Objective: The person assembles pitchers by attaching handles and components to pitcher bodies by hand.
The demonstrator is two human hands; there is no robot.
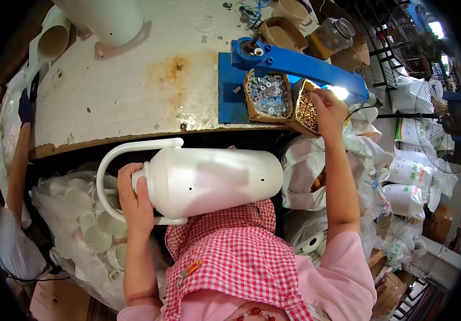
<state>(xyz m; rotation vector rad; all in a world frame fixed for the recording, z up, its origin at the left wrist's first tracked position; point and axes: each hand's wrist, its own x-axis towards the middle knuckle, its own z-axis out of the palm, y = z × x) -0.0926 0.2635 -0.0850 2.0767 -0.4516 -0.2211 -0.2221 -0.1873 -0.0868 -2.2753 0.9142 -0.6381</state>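
A white plastic jug body [219, 171] lies on its side across my lap, with small dark holes in its wall. My left hand [135, 195] is wrapped round its neck. A white curved handle [102, 174] arches around that end of the jug, passing by my left hand. My right hand [329, 109] reaches into a cardboard box of small brass-coloured fittings [306, 113], fingers drawn together; whatever is between the fingertips is hidden. Beside it stands a cardboard box of grey and bluish washers [268, 95].
A blue press-like machine [300, 61] with a lit lamp stands on the worn table [123, 96]. White cylinders [104, 21] stand at the back left. Plastic bags of white round parts [80, 214] flank my lap. Another person's gloved hand [27, 107] is at far left; a fan [436, 115] at right.
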